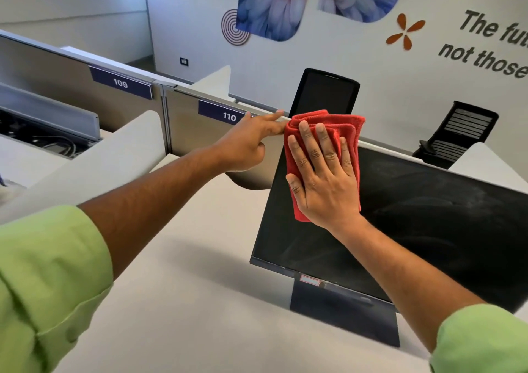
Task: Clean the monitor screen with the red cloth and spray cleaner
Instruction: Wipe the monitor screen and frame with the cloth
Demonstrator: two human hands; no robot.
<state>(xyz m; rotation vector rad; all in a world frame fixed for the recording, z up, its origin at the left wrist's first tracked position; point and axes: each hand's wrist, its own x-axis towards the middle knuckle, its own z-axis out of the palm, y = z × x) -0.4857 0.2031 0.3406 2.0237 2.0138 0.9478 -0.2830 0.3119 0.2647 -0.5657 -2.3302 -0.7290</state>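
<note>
A black monitor (414,224) stands on a white desk, its dark screen streaked and smudged. A folded red cloth (345,128) lies flat against the screen's upper left corner. My right hand (325,178) presses on the cloth with straight, spread fingers. My left hand (251,144) reaches to the monitor's top left edge, its index finger stretched out along the partition rail and touching the cloth's edge; the other fingers curl under. No spray bottle is in view.
The white desk (200,301) spreads in front of the monitor. Grey partitions labelled 109 (121,82) and 110 (228,115) run behind. Two black office chairs (325,92) (460,132) stand beyond the partition by a decorated wall.
</note>
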